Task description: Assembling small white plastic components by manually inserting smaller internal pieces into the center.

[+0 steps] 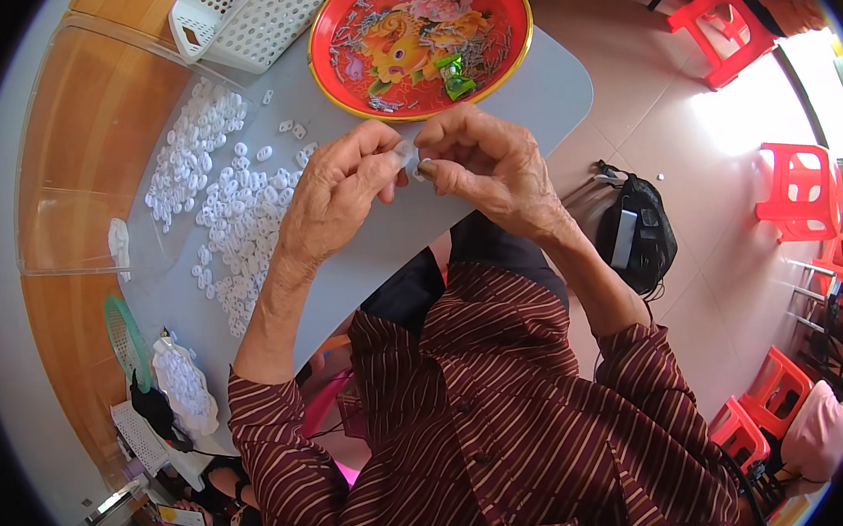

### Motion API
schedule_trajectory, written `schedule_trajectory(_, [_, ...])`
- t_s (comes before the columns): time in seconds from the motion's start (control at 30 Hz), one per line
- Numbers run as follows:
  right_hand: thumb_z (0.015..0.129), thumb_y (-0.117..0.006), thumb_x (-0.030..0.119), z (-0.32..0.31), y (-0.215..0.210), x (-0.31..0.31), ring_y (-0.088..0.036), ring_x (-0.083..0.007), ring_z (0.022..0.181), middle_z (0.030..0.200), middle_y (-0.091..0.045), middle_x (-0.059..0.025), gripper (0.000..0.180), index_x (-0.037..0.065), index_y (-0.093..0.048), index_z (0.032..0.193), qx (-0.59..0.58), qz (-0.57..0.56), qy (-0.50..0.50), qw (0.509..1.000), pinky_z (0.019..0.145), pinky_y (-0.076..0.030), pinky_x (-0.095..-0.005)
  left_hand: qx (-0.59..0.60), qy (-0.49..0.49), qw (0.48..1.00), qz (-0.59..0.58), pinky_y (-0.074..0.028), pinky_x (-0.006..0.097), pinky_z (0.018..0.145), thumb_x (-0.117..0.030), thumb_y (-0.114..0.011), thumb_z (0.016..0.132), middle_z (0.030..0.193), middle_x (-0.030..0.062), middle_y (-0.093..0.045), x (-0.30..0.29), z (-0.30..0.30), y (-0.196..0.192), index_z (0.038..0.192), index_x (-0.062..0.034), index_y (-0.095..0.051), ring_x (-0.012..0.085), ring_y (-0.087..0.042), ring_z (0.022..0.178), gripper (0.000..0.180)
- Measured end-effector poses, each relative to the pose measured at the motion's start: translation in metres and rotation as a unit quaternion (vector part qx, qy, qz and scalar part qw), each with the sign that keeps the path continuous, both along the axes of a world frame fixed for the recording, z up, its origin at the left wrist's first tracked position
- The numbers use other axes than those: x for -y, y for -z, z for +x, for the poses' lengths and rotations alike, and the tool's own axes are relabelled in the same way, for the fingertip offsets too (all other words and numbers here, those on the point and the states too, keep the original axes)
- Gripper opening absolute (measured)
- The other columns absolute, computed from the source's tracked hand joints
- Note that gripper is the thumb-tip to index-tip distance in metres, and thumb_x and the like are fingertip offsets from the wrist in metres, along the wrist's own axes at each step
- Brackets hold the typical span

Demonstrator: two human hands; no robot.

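Note:
Above the near side of the grey table, both hands meet close together in front of a red round tray. My left hand pinches a small white plastic piece between thumb and fingers. Right against it, my right hand is closed in a pinch; what its fingertips hold is mostly hidden. The tray has a gold rim and a printed flower-and-fish pattern, with many small grey metal pins or screws scattered in it. Left of my hands spreads a heap of small white oval plastic pieces with holes.
A green shiny packet lies in the tray. White perforated baskets stand at the back left. A bag of white pieces and a green racket-like mesh are at the left. On the floor are a black bag and red stools.

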State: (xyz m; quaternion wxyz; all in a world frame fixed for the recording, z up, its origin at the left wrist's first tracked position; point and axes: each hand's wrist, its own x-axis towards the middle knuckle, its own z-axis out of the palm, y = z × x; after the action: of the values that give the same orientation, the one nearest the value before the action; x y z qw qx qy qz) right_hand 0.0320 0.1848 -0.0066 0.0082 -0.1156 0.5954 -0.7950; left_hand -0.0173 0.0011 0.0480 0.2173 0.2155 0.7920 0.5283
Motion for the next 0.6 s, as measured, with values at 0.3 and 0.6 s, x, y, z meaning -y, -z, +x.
schedule_trajectory(0.3, [0.083,-0.061,-0.001,0.001,-0.004,0.001,-0.059,-0.0089,0.08,0.086,-0.061,-0.0039,0.023,-0.002,-0.055,0.105,0.001,0.023,0.014,1.0,0.071,-0.049,-0.0237,-0.039,0.046,0.996,-0.064,-0.043,0.027,0.056,-0.019,-0.049,0.087,0.066,0.005,-0.054,-0.002,-0.006,-0.008,0.084,0.0007,-0.053,0.0112,-0.05,0.059,0.021])
schedule_trajectory(0.6, [0.084,-0.063,0.002,0.002,-0.003,0.006,-0.061,-0.0108,0.08,0.089,-0.063,-0.0049,0.023,-0.001,-0.056,0.105,-0.029,0.018,0.073,0.997,0.071,-0.051,-0.025,-0.034,0.029,0.999,0.023,-0.044,0.028,0.06,-0.025,-0.046,0.094,0.068,0.0056,-0.056,-0.004,0.004,0.006,0.093,0.0016,-0.054,0.0127,-0.053,0.062,0.028])
